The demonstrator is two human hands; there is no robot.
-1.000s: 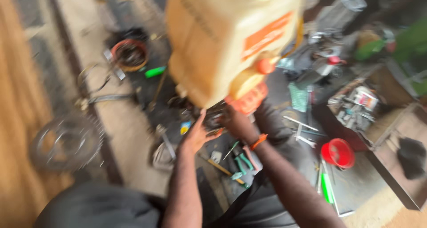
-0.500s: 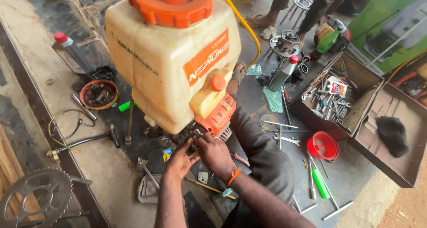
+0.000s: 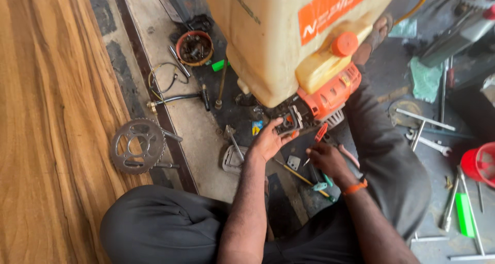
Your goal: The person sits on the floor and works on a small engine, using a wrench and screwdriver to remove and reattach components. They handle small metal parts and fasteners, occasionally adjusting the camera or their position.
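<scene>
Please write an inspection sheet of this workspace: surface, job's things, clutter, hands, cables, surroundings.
Surface: dirty concrete floor, oil-stained.
Job's things: cream tank sprayer with orange engine cover; small black engine part below it.
Clutter: sprocket, rusty bowl, wrenches, red cup.
Hands: left hand touches the black part; right hand low beside a red-handled tool, grip unclear.
Cables: wire loop, black hose.
Surroundings: wooden boards on the left.
</scene>
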